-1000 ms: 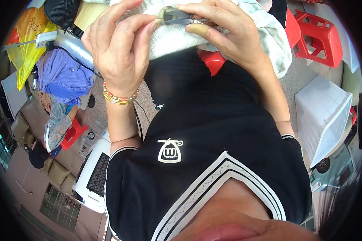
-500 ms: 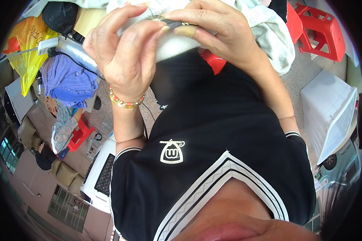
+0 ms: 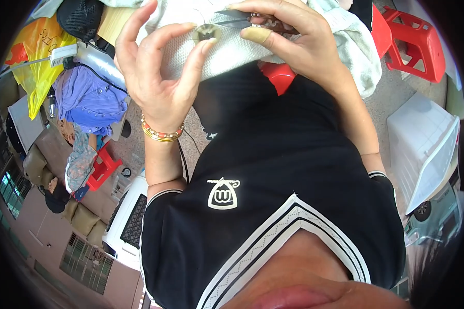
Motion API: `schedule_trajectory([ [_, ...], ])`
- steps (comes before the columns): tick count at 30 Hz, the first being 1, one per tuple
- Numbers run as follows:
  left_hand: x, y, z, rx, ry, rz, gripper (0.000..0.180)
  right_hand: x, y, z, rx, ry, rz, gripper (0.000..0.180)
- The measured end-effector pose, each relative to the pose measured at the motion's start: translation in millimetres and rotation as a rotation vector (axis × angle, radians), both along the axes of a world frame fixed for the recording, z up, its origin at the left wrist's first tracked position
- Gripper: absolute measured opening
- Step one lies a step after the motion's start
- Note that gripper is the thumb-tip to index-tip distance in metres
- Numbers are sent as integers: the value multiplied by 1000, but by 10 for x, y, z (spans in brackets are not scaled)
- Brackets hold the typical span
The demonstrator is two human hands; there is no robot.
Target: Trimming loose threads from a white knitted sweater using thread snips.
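Between the thumb and forefinger of my left hand is a small round grey-green disc with a dark mark in it. I cannot tell its exact kind. My right hand grips a pair of thread snips, their dark blades apart and pointing at the disc, a short gap from it. A yellowish cover wraps the right thumb tip. Under both hands a white knit cloth lies spread over my lap.
At the left are a purple garment, a yellow plastic bag and a black mesh thing. A red stool and a white bin stand at the right. Another person in patterned clothing sits at the far left.
My hands have drawn apart. The disc now shows between my left fingers, and the snips' blades have come away from it to the right.
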State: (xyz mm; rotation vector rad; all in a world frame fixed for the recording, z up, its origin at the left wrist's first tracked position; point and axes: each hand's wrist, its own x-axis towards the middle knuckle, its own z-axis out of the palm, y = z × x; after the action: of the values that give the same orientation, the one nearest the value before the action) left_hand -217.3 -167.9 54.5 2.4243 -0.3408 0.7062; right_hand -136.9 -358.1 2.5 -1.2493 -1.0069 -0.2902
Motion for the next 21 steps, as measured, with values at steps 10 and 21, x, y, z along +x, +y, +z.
schedule_trajectory([
  [10, -36, 82, -79, -5, 1, -20, 30, -171, -159, 348, -429, 327, -49, 37],
  [21, 24, 183, -261, -257, -98, -206, 26, -206, -204, 357, -494, 202, -78, 39],
])
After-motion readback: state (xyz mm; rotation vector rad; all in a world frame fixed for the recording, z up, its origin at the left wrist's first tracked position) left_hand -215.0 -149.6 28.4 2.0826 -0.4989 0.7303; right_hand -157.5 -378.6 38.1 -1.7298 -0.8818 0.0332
